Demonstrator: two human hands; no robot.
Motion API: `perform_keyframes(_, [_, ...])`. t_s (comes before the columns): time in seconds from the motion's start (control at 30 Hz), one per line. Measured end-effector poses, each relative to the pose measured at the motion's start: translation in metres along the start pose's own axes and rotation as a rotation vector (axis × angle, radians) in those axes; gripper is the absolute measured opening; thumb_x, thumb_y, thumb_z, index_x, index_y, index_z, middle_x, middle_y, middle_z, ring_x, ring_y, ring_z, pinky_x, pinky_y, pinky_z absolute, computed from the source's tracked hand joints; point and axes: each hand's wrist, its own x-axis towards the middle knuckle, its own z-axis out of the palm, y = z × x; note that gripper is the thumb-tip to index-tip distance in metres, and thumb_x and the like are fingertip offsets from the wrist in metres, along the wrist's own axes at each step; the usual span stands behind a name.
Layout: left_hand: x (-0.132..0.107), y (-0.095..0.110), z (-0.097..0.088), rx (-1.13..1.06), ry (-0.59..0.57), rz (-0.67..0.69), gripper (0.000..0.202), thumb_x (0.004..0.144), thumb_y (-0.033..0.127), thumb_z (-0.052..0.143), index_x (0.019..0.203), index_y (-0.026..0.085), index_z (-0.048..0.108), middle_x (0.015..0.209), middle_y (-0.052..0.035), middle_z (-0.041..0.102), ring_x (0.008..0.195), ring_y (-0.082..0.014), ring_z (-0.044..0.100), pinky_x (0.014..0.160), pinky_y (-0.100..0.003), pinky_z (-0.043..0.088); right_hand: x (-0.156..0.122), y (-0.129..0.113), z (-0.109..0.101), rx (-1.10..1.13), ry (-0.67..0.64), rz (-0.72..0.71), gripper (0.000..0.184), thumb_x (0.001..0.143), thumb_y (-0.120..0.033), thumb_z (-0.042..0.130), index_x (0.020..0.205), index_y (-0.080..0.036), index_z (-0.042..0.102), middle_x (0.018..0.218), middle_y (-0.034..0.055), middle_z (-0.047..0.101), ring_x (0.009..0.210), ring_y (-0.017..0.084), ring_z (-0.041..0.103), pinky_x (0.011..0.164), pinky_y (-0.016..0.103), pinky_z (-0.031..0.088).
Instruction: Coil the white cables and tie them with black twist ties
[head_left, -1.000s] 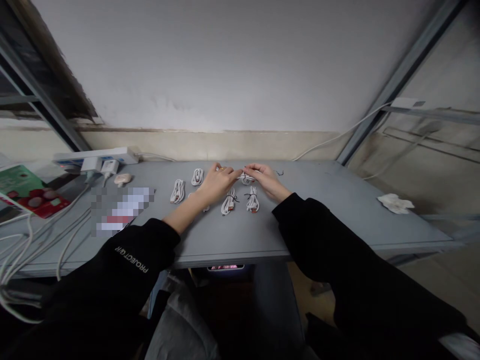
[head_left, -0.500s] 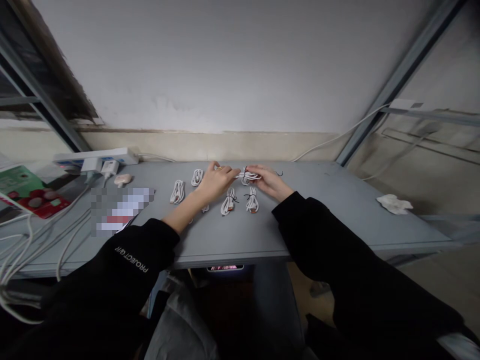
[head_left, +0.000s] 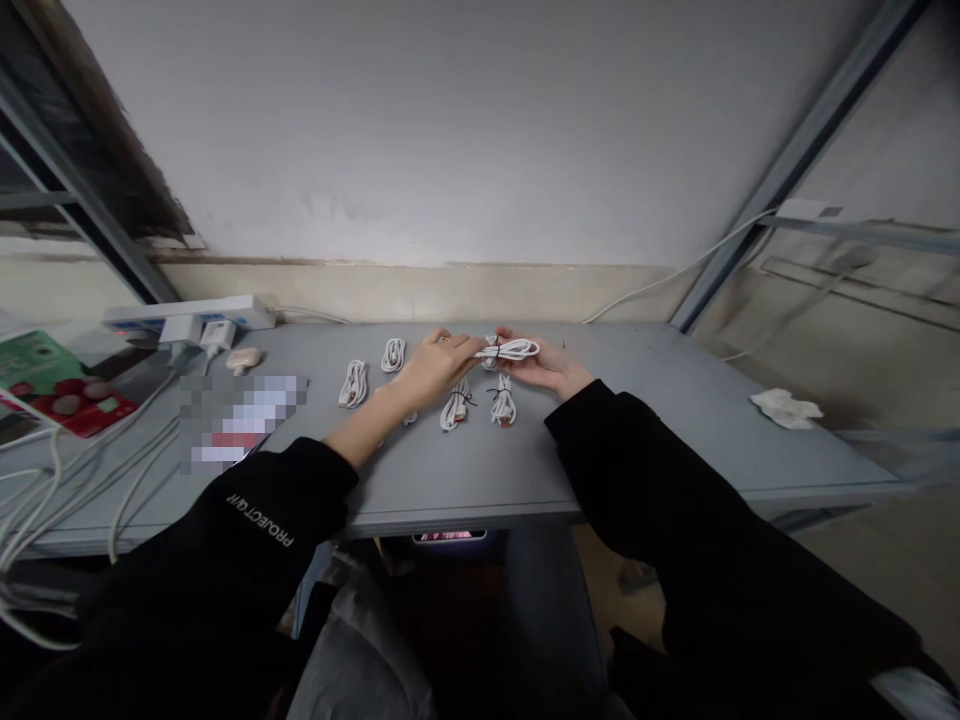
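Both of my hands meet over the far middle of a grey table (head_left: 660, 440). Between them is a small coiled white cable bundle (head_left: 513, 350) with a thin black tie around it. My left hand (head_left: 435, 366) pinches the bundle's left end. My right hand (head_left: 544, 368) cups it from below and the right, fingers curled on it. Several more coiled white cables lie on the table: two just below the hands (head_left: 454, 405) (head_left: 502, 404) and two further left (head_left: 354, 383) (head_left: 394, 354).
A white power strip (head_left: 191, 317) with plugged-in chargers sits at the table's far left, with white cords (head_left: 67, 490) trailing off the left edge. A green and red packet (head_left: 52, 385) lies at the far left. A crumpled white tissue (head_left: 785, 408) rests at the right.
The cable bundle has been lifted slightly off the table and shifted right between my hands. My right hand has turned palm-up under it.
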Motion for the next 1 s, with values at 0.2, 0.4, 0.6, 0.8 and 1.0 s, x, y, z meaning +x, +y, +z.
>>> perform_keyframes(0.2, [0.001,0.018,-0.01,-0.529,-0.004,-0.284,0.027,0.097,0.038,0.039,0.102,0.018,0.056,0.071,-0.0007,0.064,0.066,-0.0153,0.058,0.071,-0.029,0.043,-0.001,0.001,0.001,-0.046,-0.153,-0.028,0.02,0.084,0.0,0.053,0.083,-0.018,0.063,0.073,0.0001,0.06,0.069,0.011,0.055,0.071,0.024,0.052])
perform_keyframes(0.4, [0.004,0.019,-0.006,-0.927,-0.007,-0.428,0.028,0.094,0.041,0.041,0.085,0.018,0.054,0.06,0.0008,0.058,0.06,-0.0146,0.056,0.066,-0.028,0.045,-0.002,0.002,0.0,-0.132,-0.225,0.032,0.011,0.084,-0.005,0.06,0.083,-0.015,0.065,0.073,-0.0006,0.059,0.069,0.008,0.055,0.074,0.021,0.049])
perform_keyframes(0.6, [0.004,0.014,-0.005,-0.945,-0.03,-0.509,0.03,0.093,0.043,0.042,0.08,0.018,0.054,0.063,-0.0005,0.058,0.065,-0.0158,0.058,0.073,-0.032,0.048,-0.001,0.004,0.003,-0.33,-0.143,-0.064,0.009,0.073,-0.009,0.073,0.079,-0.015,0.068,0.074,0.0013,0.064,0.071,0.011,0.058,0.071,0.025,0.05])
perform_keyframes(0.8, [0.005,0.013,-0.005,-0.942,-0.064,-0.573,0.027,0.094,0.04,0.04,0.082,0.019,0.054,0.063,0.0007,0.056,0.06,-0.0153,0.057,0.068,-0.032,0.049,-0.004,0.011,0.011,-0.624,0.049,-0.366,0.012,0.065,-0.016,0.076,0.076,-0.019,0.07,0.072,0.0018,0.066,0.068,0.013,0.058,0.07,0.031,0.049])
perform_keyframes(1.0, [0.004,0.013,-0.006,-0.885,-0.066,-0.59,0.027,0.094,0.04,0.04,0.084,0.019,0.053,0.06,0.0011,0.057,0.056,-0.0143,0.056,0.063,-0.029,0.047,-0.002,0.018,0.013,-0.829,0.203,-0.643,0.006,0.068,-0.022,0.07,0.074,-0.021,0.07,0.067,0.0012,0.065,0.065,0.016,0.058,0.067,0.033,0.047])
